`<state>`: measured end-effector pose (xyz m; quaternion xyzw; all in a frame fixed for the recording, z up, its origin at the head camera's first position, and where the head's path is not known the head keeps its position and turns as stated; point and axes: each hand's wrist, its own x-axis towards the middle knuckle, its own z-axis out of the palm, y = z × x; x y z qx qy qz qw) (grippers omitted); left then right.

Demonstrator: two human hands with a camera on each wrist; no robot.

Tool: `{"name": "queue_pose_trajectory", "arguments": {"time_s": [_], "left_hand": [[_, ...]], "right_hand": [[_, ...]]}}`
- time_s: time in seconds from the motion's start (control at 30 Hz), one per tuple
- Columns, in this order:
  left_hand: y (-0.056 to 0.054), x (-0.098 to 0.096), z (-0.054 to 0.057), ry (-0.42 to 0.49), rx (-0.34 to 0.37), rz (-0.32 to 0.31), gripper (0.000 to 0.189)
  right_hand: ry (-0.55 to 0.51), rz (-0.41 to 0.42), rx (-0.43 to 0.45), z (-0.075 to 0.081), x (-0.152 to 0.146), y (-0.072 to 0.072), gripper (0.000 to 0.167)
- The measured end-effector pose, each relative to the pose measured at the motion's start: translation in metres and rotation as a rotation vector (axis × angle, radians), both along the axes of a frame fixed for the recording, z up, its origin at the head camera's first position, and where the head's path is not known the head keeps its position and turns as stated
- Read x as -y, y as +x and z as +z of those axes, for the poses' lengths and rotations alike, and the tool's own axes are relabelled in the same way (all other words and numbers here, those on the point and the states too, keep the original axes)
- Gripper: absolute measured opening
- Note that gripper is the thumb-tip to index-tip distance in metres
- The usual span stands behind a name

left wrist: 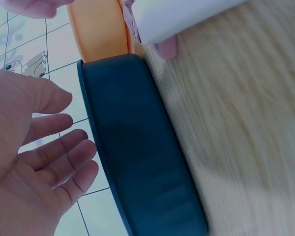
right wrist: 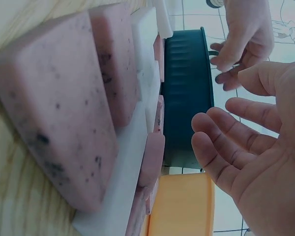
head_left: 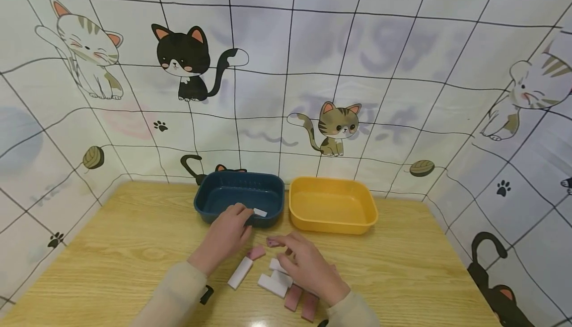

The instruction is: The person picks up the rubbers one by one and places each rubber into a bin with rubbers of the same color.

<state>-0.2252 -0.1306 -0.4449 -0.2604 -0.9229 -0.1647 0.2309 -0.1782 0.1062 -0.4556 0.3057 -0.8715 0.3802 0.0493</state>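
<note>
My left hand (head_left: 227, 230) hovers over the front rim of the dark blue bin (head_left: 203, 213), with its fingers loosely bent and nothing in them. Inside that bin, by the fingertips, lies a white block (head_left: 260, 212). Above the loose blocks is my right hand (head_left: 308, 265); its palm looks bare in the right wrist view, the fingers relaxed and apart from the blocks. Near its fingertips in the head view is a speckled pink block (head_left: 271, 242). White blocks (head_left: 272, 285) and pink blocks (head_left: 293, 298) lie under and before this hand, some partly hidden by it.
A yellow bin (head_left: 332, 225) stands right of the blue one at the back of the wooden table (head_left: 393, 267). Left of the pile, a white block (head_left: 240, 273) and a pink block (head_left: 256, 253) lie close together. A cat-print cloth (head_left: 263, 93) hangs behind and at the sides.
</note>
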Motion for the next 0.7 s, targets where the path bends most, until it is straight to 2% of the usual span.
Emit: {"name": "queue_pose_trajectory", "arguments": {"time_s": [0.13,0.37,0.7], "left_hand": [[0.008,0.006,0.001,-0.004,0.014,0.013,0.03],[0.02,0.011,0.003,-0.023,0.106,0.031,0.034],[0.033,0.022,-0.009,-0.088,0.096,0.018,0.031]], "right_hand": [[0.001,0.011,0.016,0.0,0.002,0.002,0.038],[0.004,0.017,0.026,0.001,0.002,0.005,0.039],[0.02,0.024,-0.021,-0.001,0.004,0.009,0.04]]}}
